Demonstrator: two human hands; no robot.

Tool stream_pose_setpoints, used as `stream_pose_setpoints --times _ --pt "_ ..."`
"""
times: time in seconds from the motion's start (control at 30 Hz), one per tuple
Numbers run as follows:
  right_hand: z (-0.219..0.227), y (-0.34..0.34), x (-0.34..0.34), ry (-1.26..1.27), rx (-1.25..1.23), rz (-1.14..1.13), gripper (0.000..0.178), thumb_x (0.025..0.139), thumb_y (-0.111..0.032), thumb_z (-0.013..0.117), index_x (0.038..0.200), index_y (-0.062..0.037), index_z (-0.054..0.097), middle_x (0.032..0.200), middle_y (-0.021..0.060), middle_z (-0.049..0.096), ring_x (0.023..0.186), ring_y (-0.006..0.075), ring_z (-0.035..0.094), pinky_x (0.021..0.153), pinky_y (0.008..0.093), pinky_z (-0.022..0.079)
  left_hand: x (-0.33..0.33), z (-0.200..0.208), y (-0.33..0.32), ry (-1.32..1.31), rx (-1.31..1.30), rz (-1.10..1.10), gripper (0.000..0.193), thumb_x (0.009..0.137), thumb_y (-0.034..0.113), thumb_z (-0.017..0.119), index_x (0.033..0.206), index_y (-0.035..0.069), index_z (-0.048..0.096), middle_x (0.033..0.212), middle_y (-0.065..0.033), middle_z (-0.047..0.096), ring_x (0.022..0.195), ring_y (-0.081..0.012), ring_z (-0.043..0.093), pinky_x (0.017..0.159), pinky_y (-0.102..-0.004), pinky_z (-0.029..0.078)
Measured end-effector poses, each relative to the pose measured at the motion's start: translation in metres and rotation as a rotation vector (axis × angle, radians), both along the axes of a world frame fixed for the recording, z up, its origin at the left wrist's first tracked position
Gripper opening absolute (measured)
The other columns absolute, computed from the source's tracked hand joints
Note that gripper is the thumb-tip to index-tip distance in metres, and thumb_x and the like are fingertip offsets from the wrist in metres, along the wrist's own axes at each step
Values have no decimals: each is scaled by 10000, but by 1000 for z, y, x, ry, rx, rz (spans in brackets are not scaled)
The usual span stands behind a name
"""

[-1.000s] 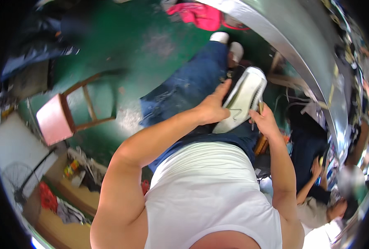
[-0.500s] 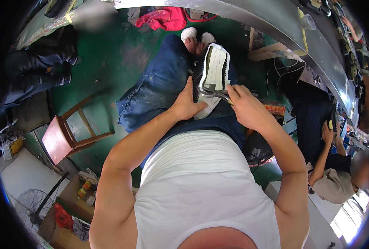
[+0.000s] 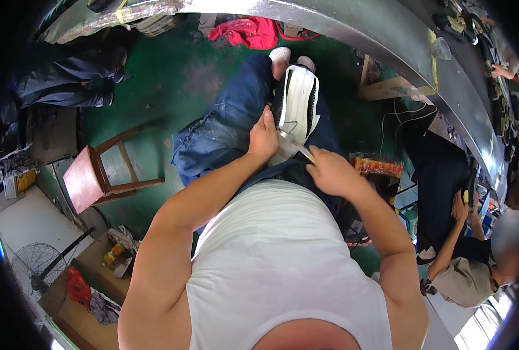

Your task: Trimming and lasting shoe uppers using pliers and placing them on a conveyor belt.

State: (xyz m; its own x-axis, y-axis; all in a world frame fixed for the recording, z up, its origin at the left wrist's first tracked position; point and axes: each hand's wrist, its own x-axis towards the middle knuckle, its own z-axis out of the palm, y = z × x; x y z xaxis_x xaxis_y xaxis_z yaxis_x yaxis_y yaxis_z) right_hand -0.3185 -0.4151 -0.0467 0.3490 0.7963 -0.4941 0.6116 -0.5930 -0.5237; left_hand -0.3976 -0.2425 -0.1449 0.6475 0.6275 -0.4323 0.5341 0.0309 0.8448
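Observation:
Across my lap lies a shoe upper (image 3: 299,96), sole side up, with a pale white bottom and dark stitching along its edge. My left hand (image 3: 263,137) grips its left side, fingers closed against the edge. In my right hand (image 3: 332,171) are metal pliers (image 3: 294,143), held by the handles at the shoe's near half. Their jaws point toward the left edge, close beside my left hand. What the jaws touch is too small to make out.
A metal-edged bench (image 3: 382,44) curves across the front and right. A wooden stool (image 3: 87,178) lies tipped at left, with a fan (image 3: 37,277) behind it. Another person (image 3: 469,274) works at right; someone's legs (image 3: 67,81) show at far left. Red cloth (image 3: 248,32) lies ahead.
The pliers have swung from across the sole toward the left edge, and my right hand has moved down and slightly left. My left thumb has drawn in. The whole view has shifted slightly.

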Motion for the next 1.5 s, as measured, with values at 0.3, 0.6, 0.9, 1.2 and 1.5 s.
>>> stream_pose_setpoints --times 0.3,0.6,0.9,1.2,1.5 --pt "-14 33 46 -467 120 -34 305 882 -102 592 1127 73 540 937 212 621 881 403 646 804 482 524 -11 -4 8 -175 404 -324 505 1032 267 401 1507 105 347 1531 -307 267 1273 -470 474 1038 -427 438" --pt "-1 31 94 1 218 -122 282 958 -255 574 1020 19 573 891 264 640 887 446 624 782 496 487 5 33 32 130 331 -676 567 1022 310 414 1557 286 229 1572 -329 96 1045 -488 620 957 -461 504" --pt "-37 33 74 93 249 -241 402 1013 -349 470 905 29 550 842 283 639 826 464 620 730 515 480 9 61 31 429 302 -943 615 1012 358 436 1567 227 205 1577 -334 61 1175 -463 567 1032 -429 454" --pt "-41 -2 39 252 85 -280 442 1023 -369 465 919 47 575 813 243 651 766 413 646 689 454 493 -30 17 26 -35 304 -535 975 873 260 696 1570 69 42 1498 -349 322 1400 -395 375 1146 -353 312" --pt "-88 -59 -11 647 552 -986 379 1045 -326 449 1056 29 581 849 82 654 701 139 638 669 288 521 -2 102 83 -155 455 -651 751 716 164 787 1382 5 479 1239 -232 628 1152 -369 618 1009 -378 470"
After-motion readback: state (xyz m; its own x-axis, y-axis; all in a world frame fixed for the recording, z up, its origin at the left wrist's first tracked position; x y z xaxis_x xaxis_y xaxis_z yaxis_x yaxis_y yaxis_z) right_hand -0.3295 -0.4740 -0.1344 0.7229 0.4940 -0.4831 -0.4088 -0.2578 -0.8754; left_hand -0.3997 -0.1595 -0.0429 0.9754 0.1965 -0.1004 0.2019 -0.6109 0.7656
